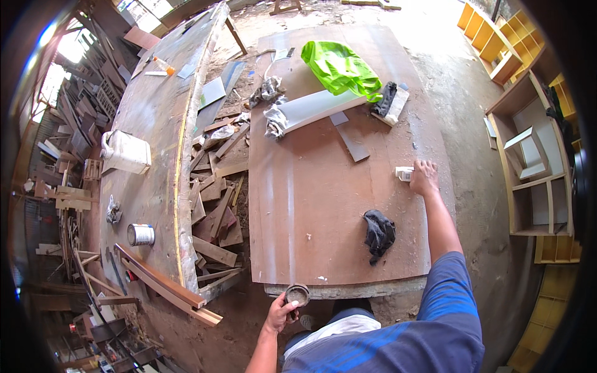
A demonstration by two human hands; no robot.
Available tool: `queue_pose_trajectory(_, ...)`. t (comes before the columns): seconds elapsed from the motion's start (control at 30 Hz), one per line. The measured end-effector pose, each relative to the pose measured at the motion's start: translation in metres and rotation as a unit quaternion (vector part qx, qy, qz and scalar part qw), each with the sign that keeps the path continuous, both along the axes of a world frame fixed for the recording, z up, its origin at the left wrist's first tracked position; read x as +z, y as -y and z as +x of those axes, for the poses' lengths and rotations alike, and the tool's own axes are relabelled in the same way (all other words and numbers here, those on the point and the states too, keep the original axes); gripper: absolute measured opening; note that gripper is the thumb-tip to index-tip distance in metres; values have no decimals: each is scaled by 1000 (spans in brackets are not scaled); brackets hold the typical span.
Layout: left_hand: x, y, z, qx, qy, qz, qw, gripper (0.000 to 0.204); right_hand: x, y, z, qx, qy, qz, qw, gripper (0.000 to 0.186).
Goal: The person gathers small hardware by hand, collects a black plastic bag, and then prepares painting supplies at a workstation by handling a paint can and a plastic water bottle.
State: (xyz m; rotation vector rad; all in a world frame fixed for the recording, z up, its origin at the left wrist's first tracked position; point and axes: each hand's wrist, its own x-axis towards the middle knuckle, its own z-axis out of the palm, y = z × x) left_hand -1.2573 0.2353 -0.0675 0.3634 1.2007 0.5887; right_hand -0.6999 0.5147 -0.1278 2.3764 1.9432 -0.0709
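Note:
At the near edge of the board-topped table, my left hand is closed around a small round dark tin with a greyish inside. My right arm reaches out to the right side of the table. There my right hand grips a small white container, which is at the tabletop; whether it touches the wood I cannot tell. A crumpled black cloth lies between my hands, nearer the right forearm.
A bright green cloth, a white panel and crumpled rags lie toward the table's far side. Scrap wood fills the gap to the left workbench, which holds a white jug and paint can. Wooden cabinets stand right.

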Motion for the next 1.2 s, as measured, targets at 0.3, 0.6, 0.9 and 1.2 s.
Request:
queue_pose_trajectory(0.3,0,2,1,9,15,29,999,44,-6,21,2,-30,-106,-25,994,24)
queue_pose_trajectory(0.6,-7,32,-9,56,40,45,997,36,-28,47,0,28,46,-12,998,18)
queue_pose_trajectory(0.9,4,56,6,99,37,71,992,34,-30,79,-10,-39,-61,-1,997,11)
queue_pose_trajectory(1.2,16,106,32,99,51,132,985,33,-62,138,-26,-86,-343,167,920,22)
